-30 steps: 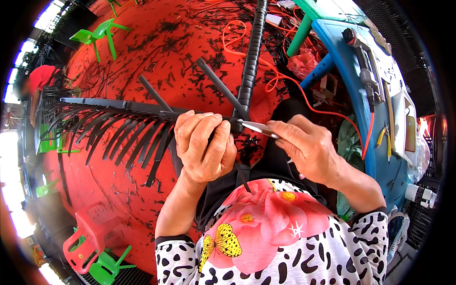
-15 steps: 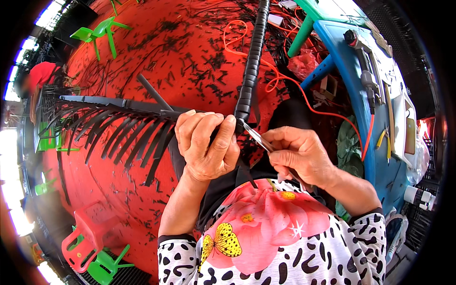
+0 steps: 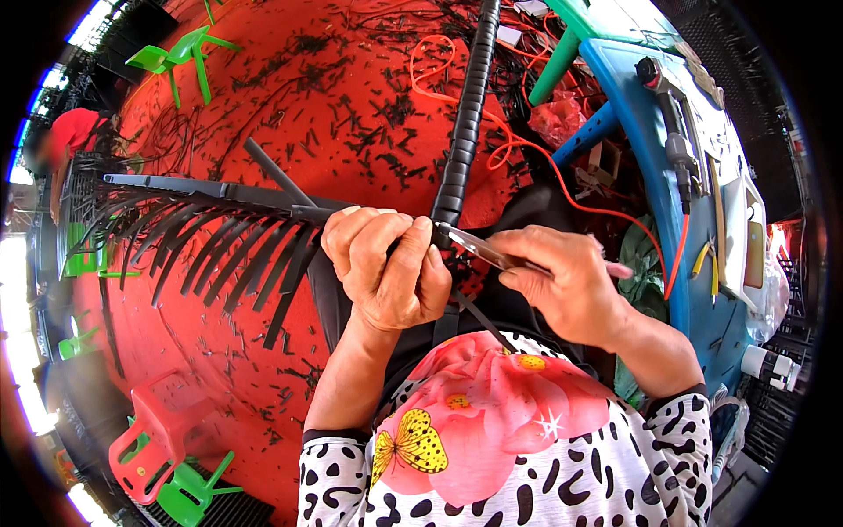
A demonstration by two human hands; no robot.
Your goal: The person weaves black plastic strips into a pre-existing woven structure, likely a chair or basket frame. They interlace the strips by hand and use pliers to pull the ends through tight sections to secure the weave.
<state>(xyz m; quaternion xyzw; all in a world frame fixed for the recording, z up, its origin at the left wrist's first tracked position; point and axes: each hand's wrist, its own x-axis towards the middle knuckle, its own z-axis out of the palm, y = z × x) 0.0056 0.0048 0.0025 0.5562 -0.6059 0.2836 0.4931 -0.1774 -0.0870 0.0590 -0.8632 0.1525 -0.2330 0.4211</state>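
Two hands meet at the middle of the scene, over the person's lap. The left hand [image 3: 386,268] is curled in a closed grip around the near end of a black corrugated hose [image 3: 465,114], which runs from the fist straight away toward the far edge. Just left of the fist, a long black bar [image 3: 211,189] reaches out to the left, and a row of black cable ties [image 3: 219,255] hangs from it like a fringe, some tails drooping toward the near side. One black strip [image 3: 272,171] sticks up at a slant behind the bar.

The right hand [image 3: 571,285] sits just right of the left one, its fingers closed on a slim metal cutter [image 3: 479,249] whose tip touches the hose where the left thumb presses. A thin black tie tail [image 3: 483,321] slants down between the two hands.

Beneath everything lies a red floor [image 3: 290,97] strewn with short black offcuts. An orange cable [image 3: 518,149] loops across it at the far right. A blue worktop [image 3: 645,132] stands at the right with a tool resting on it. Green plastic chairs [image 3: 180,57] stand far left, and a red stool [image 3: 149,439] with another green one lies near left.
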